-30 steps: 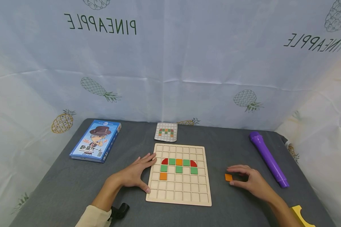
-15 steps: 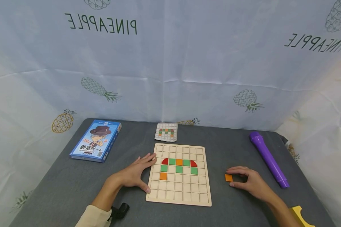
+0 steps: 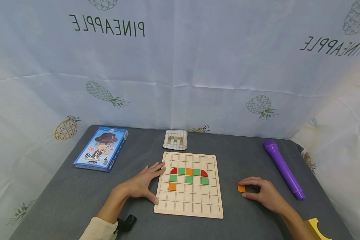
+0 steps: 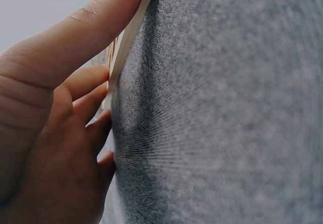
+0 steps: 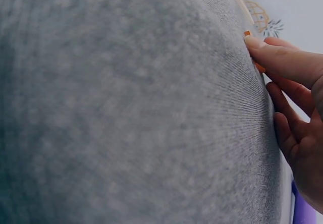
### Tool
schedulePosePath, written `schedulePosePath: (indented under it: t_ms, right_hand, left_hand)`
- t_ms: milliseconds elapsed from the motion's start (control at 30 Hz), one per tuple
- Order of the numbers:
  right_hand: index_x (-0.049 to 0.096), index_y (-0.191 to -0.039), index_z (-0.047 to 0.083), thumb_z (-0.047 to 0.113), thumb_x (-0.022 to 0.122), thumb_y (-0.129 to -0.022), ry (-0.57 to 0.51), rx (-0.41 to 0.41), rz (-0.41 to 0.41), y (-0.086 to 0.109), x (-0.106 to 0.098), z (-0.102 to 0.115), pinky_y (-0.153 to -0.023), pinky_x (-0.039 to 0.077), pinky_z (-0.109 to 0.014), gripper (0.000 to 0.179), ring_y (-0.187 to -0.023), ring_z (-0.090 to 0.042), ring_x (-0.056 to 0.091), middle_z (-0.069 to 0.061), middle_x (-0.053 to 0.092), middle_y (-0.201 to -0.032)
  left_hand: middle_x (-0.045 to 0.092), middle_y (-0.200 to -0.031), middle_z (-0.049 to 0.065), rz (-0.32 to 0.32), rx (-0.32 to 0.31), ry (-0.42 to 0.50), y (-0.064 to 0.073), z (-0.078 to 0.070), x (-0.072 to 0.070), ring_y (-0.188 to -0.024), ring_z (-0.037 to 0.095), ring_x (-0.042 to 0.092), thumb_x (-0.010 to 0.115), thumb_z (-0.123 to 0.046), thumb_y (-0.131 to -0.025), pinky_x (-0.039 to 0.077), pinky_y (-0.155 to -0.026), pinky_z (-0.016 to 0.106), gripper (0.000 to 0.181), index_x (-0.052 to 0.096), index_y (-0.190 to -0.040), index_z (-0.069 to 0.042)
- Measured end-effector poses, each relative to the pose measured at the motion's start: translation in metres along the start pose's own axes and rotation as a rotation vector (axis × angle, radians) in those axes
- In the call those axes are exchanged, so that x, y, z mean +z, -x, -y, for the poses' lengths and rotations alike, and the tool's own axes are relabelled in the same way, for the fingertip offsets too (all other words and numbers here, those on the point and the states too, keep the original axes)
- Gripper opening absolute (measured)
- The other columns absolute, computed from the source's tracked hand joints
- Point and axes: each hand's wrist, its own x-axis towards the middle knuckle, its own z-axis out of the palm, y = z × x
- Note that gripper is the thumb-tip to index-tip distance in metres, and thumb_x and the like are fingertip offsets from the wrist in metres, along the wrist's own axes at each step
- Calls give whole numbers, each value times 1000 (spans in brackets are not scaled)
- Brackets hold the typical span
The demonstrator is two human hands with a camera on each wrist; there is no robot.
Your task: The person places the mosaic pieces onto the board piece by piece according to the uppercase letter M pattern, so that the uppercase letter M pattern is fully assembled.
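In the head view, a pale wooden grid board (image 3: 188, 201) lies on the table with green, orange and red pieces in its cells. My left hand (image 3: 139, 183) is spread at its left side, fingertips on the upper edge and thumb near the lower corner. The left wrist view has the thumb (image 4: 86, 30) against the board's rim. Right of the board, my right hand (image 3: 264, 193) pinches a small square orange tile (image 3: 241, 188) at table level, index finger over its far edge and thumb at its near side. In the right wrist view, the thumb partly hides the tile (image 5: 260, 68).
A small card (image 3: 175, 140) with a coloured grid pattern lies behind the board. The blue game box (image 3: 100, 149) is at the back left. To the right are a purple microphone-shaped tube (image 3: 285, 170) and a yellow piece (image 3: 316, 228). A pineapple-print cloth (image 3: 174, 66) hangs behind.
My right fingers have come down slightly and closed in on the orange tile, the index finger now covering its far edge. The left hand and board have stayed put.
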Motion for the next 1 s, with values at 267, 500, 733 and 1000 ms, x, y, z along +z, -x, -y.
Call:
schedulePosePath:
  t_ms: [267,500,733,1000]
  right_hand:
    - [79,-107,33,29,86,-80,30,26,2,-3,-1,2,-85,52,-21,28,-101,7,61,9,75,-108]
    - [79,-107,32,29,86,-81,43,29,12,-6,-3,4,-85,53,-21,27,-100,7,63,10,76,-106]
    - [80,-105,31,25,87,-80,37,15,-17,-9,-5,6,-78,54,-21,26,-96,9,63,12,76,-103]
    - [80,-106,25,21,85,-83,-36,-5,-6,-14,-5,10,-70,56,-19,24,-89,5,66,4,77,-104]
  left_hand:
    - [13,-174,13,-5,2,-4,0,1,0,-161,41,6,94,-37,-69,2,-126,69,118,28,-161,-3]
    - [13,-174,11,-1,-13,-6,-1,1,0,-162,40,6,94,-38,-69,2,-127,68,118,28,-161,-5]
    - [13,-174,11,-5,-12,-11,0,1,1,-162,40,6,93,-39,-69,2,-127,68,118,28,-161,-5]
    - [14,-174,11,-2,-15,-10,-1,1,1,-162,40,7,94,-38,-69,2,-127,68,118,28,-161,-5]
